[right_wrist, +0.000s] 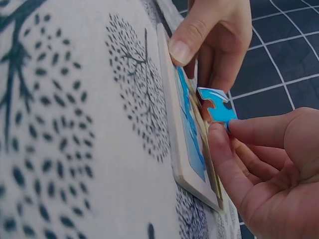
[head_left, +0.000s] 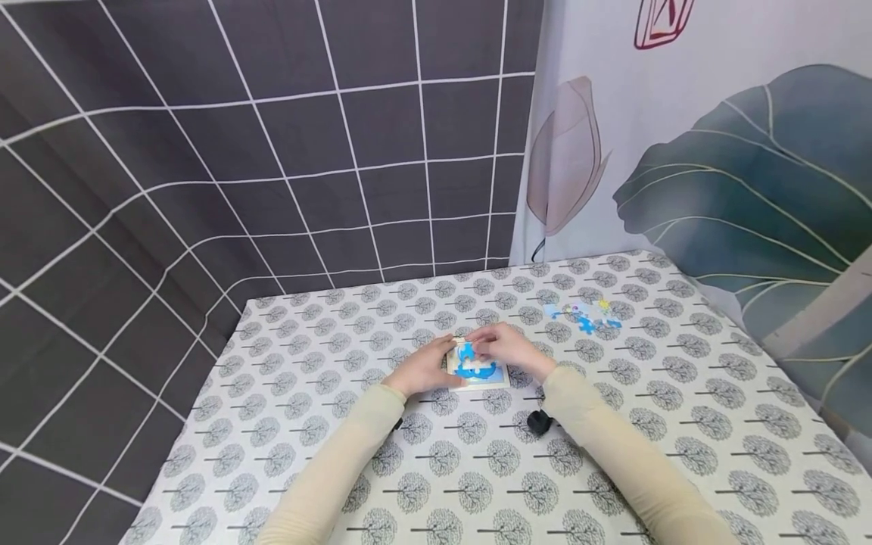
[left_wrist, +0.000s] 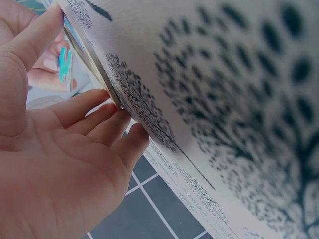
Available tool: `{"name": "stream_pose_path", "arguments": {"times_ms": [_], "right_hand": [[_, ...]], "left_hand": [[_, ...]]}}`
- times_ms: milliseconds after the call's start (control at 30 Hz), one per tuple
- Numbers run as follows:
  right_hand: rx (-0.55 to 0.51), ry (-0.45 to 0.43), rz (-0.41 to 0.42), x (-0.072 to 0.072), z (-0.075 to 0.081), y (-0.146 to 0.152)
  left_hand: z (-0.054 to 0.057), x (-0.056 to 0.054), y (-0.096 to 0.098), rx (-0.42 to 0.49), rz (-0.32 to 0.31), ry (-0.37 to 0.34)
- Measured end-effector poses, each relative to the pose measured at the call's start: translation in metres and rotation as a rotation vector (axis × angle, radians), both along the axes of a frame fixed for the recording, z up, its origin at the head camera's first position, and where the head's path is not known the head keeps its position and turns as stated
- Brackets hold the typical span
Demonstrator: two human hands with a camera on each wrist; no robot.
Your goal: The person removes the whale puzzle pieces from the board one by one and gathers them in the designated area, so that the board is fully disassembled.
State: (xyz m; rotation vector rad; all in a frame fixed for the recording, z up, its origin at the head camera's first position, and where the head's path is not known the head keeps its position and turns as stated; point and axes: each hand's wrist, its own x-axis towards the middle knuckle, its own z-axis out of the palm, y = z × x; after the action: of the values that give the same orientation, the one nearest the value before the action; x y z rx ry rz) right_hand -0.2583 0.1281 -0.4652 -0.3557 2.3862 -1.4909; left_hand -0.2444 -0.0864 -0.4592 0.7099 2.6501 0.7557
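Note:
A small square jigsaw puzzle board (head_left: pixel 492 384) with a pale rim lies on the tablecloth, a blue picture partly filling it. My left hand (head_left: pixel 424 369) holds the board at its left side, the thumb on the near edge and the fingers at the far edge. Over the board is my right hand (head_left: pixel 509 348), which pinches a blue puzzle piece (right_wrist: pixel 222 110) between thumb and fingertips. In the right wrist view the piece is tilted and raised just off the board's face. The left wrist view shows the piece's edge (left_wrist: pixel 65 64) beyond my left fingers.
Several loose puzzle pieces (head_left: pixel 587 324) lie in a cluster at the back right of the table. The tablecloth (head_left: pixel 327 424) has a tree print. A dark gridded curtain (head_left: pixel 306 151) stands behind and to the left, a leaf-patterned one (head_left: pixel 742 174) to the right.

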Motion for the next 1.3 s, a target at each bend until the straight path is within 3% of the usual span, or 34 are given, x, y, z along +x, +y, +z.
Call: {"name": "stream_pose_path", "arguments": {"times_ms": [567, 1000, 1300], "right_hand": [[0.038, 0.070, -0.078, -0.008, 0.006, 0.034], [-0.045, 0.009, -0.161, -0.007, 0.006, 0.064], [0.012, 0.033, -0.207, -0.008, 0.011, 0.085]], "left_hand": [[-0.002, 0.000, -0.001, 0.002, 0.008, -0.003], [-0.005, -0.001, -0.002, 0.011, 0.008, -0.013], [-0.003, -0.002, -0.002, 0.007, -0.006, -0.006]]}}
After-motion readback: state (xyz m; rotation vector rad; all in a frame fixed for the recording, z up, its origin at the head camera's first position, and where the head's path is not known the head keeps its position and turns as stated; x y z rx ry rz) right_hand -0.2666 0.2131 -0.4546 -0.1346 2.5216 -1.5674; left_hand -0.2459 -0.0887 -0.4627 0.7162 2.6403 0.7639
